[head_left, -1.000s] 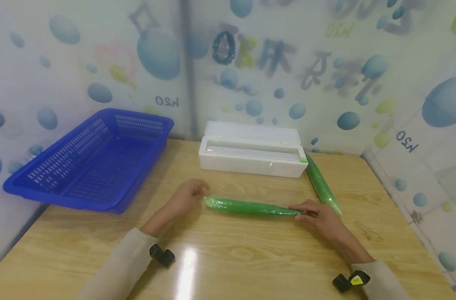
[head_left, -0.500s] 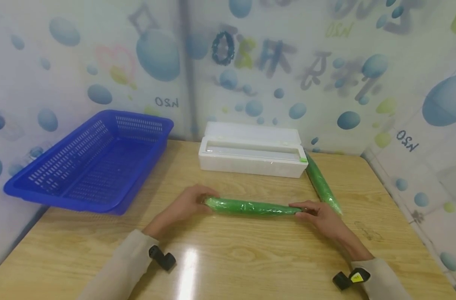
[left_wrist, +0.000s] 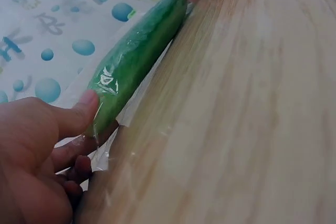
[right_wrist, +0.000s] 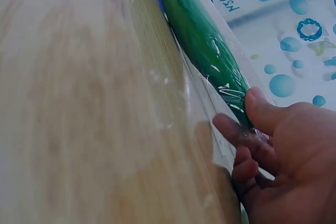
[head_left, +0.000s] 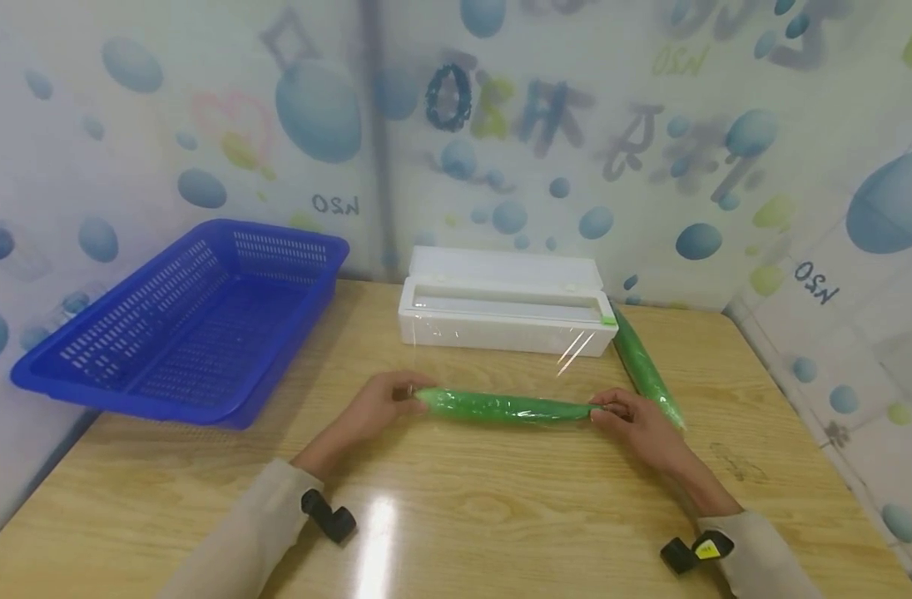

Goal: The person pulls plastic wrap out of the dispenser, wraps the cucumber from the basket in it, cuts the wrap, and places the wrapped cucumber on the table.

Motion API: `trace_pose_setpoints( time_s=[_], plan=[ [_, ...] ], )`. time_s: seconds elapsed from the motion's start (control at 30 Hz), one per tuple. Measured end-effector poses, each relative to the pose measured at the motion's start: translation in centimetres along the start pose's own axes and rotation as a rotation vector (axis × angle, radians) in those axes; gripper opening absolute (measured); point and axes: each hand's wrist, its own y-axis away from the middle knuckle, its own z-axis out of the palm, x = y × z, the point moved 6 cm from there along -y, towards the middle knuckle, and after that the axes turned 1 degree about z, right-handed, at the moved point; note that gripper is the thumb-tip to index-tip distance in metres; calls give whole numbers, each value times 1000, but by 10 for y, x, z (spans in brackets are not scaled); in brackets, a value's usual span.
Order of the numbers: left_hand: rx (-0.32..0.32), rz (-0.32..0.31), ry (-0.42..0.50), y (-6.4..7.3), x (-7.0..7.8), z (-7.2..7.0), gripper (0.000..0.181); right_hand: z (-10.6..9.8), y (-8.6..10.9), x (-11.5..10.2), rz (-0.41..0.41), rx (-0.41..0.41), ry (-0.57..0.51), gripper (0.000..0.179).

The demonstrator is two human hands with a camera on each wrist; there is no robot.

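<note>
A long green cucumber [head_left: 508, 408] lies crosswise in front of me, wrapped in glossy clear cling film. My left hand [head_left: 377, 405] pinches its pale end between thumb and fingers. At the darker, narrower end, my right hand [head_left: 643, 426] pinches it the same way. Both wrist views show loose film [right_wrist: 189, 93] spreading beside the cucumber over the table. Behind it stands a white cling film dispenser [head_left: 501, 329] with its lid raised. Shiny streaks in front of that box look like film stretched towards the cucumber.
Right of the dispenser, a second film-wrapped cucumber [head_left: 643, 363] lies slanted on the wooden table [head_left: 486, 516]. A blue plastic basket [head_left: 276, 358] stands at the left. Patterned walls border the table at the back and right.
My left hand has come in and taken hold of the cucumber's pale end. The cucumber has since shifted slightly back. Streaks of film now show in front of the dispenser.
</note>
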Motion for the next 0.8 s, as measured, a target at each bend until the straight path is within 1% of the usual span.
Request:
trace_pose_setpoints(
  time_s=[0.13,0.23,0.33,0.43,0.63,0.8],
  plan=[
    [22,-13,-11,-1,-1,0,33,0,-3,1,21,30,72,29],
    [31,-16,-23,-3,-2,1,37,0,-6,2,38,35,79,34],
    [46,-20,-6,-4,-3,2,43,0,-10,4,42,34,104,39],
    [70,-22,12,-6,-5,2,45,0,-14,5,45,38,119,40],
    [132,-46,-14,-9,-7,2,35,-1,-18,4,35,49,115,42],
    [152,-74,-21,-11,-7,1,28,-1,-21,3,33,42,102,47]
  ],
)
